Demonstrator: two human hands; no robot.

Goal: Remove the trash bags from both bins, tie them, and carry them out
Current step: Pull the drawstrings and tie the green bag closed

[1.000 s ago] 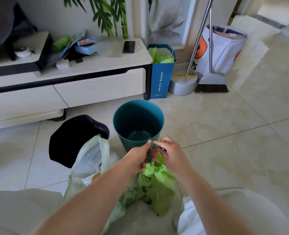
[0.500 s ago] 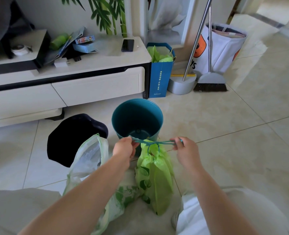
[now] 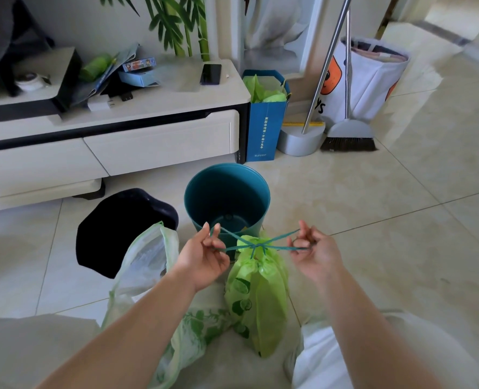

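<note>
Item: green trash bag [image 3: 256, 290], upright on the floor just in front of the unlined teal bin [image 3: 227, 192]. Neck cinched; teal drawstring [image 3: 256, 245] crossed above it, one end pinched in the left hand [image 3: 204, 256], the other in the right hand [image 3: 314, 251], each grip closed on cord. Step: tying, knot apparently unfinished. Next move, likely: draw both ends firmly apart. Pale second bag [image 3: 145, 262], alongside, gapes untied.

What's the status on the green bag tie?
Left hand, right hand each hold a drawstring loop. Green bag neck cinched. Clear bag beside it untied.
</note>
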